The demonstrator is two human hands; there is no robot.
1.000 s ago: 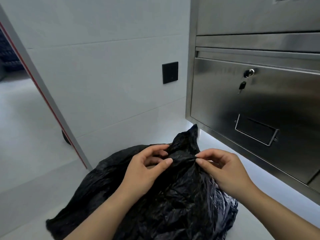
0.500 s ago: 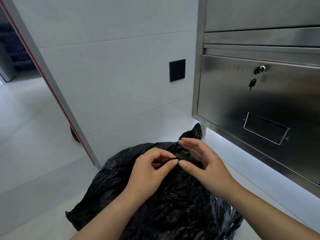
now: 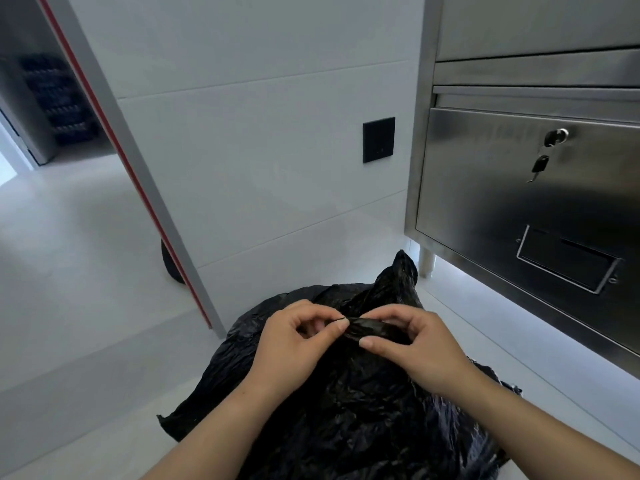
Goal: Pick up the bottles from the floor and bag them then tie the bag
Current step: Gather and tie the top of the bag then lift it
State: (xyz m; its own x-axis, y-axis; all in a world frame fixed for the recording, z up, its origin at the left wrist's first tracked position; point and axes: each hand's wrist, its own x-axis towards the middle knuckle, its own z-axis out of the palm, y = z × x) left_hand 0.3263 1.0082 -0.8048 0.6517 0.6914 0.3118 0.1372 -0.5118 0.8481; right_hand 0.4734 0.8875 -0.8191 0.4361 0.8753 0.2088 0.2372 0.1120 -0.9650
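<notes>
A crumpled black plastic bag (image 3: 349,410) lies bulging on the white floor in front of me. Its gathered top is twisted into a strip that runs between my two hands. My left hand (image 3: 294,344) pinches the left end of that strip between thumb and forefinger. My right hand (image 3: 412,344) pinches the right part of the strip, thumb under it. A loose pointed flap of the bag (image 3: 400,275) sticks up behind my hands. No bottles are visible; whatever is in the bag is hidden.
A stainless steel cabinet (image 3: 540,188) with a key in its lock stands close on the right, raised on a short leg (image 3: 426,263). A white tiled wall with a black switch plate (image 3: 378,139) is ahead. A doorway edge with a red strip (image 3: 145,199) is at left.
Both hands have come together on the bag's top and twisted the gathered plastic into a short strip held between them. The view has shifted slightly to the left.
</notes>
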